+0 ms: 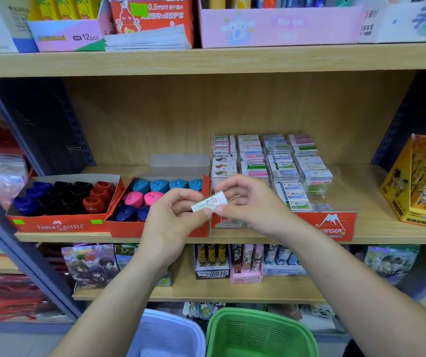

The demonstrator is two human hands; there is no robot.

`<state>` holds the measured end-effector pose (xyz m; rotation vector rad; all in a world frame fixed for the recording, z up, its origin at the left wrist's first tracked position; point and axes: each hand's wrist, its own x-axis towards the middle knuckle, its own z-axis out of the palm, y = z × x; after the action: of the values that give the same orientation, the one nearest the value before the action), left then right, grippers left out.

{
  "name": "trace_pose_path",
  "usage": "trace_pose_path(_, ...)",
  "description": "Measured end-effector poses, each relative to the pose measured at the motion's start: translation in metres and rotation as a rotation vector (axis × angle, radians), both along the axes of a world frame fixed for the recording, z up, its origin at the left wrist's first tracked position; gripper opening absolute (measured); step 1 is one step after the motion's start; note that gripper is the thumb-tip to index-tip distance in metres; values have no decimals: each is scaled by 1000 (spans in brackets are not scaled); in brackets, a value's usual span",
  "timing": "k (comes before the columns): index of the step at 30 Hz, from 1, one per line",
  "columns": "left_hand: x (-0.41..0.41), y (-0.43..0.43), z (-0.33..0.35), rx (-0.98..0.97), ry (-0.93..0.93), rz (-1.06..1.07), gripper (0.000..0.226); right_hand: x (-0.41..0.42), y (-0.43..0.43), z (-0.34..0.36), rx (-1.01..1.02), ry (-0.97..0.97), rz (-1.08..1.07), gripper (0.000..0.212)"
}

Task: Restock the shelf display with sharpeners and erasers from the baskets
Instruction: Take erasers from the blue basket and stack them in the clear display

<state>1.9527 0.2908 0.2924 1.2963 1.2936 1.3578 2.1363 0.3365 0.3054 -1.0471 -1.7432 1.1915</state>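
You hold one small eraser point(208, 202), white in a green-printed sleeve, between both hands in front of the middle shelf point(387, 234). It lies tilted, its right end a little higher. Your left hand point(173, 217) pinches the lower left end, fingers curled round it. Your right hand point(250, 202) grips the upper right end, thumb under it and fingers curled over the top. The two hands almost touch around the eraser, which is off the shelf and rests on nothing else.

Just behind it runs the seam between a red box of sharpeners point(129, 229), in blue, pink and navy, and the eraser tray point(335, 226) with its red front, where stacked erasers fill the rows. Left of that box stands a second red sharpener box point(60, 225), holding blue, black and red ones.

Below your forearms, near the floor, sit a green basket point(260, 314) and, just beside it on the left, a pale basket point(170, 328). You cannot tell what they hold.
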Motion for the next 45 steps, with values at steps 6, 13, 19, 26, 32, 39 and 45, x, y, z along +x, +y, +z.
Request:
trace_pose_path(6,21,-4,1,-24,41,-65,18,22,-13,-10,-164,305,-2,24)
trace_pose_path(13,58,8,9,48,95,-144,47,61,-22,-15,-124,226,-96,14)
trace_pose_path(19,96,16,12,35,82,-198,33,102,-26,-14,-101,202,-94,21)
trace_pose_path(26,85,40,10,234,529,7,15,134,-16,-12,28,82,-375,17)
trace_pose_path(32,51,50,3,274,1026,96,30,112,16,-6,213,-211,-337,8)
trace_pose_path(39,31,49,-10,194,925,23,35,78,44,-5,269,-685,-136,10)
trace_pose_path(45,25,49,-12,183,912,-1,33,73,43,-1,294,-921,-86,20)
